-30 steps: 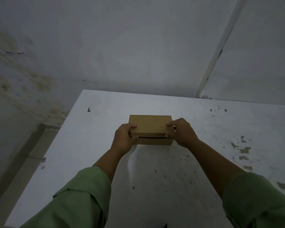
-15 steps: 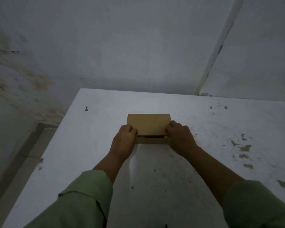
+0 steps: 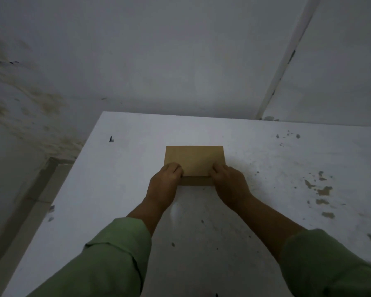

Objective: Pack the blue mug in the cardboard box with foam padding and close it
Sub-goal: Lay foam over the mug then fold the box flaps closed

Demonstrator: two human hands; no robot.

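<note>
The fingers (image 3: pixel 176 168) of the left hand (image 3: pixel 164 185) are curled over the near left corner of the cardboard box (image 3: pixel 195 160), gripping its lid edge; the fingers (image 3: pixel 217 169) of the right hand (image 3: pixel 230 186) curl the same way over the near right corner. The box sits closed, lid flat, on the white bench (image 3: pixel 255 159), toward its far middle. Green sleeves (image 3: pixel 116 258) cover both forearms. Brown chipped patches (image 3: pixel 322 190) mark the bench to the right, and a stained wall (image 3: pixel 30 103) stands behind.
</note>
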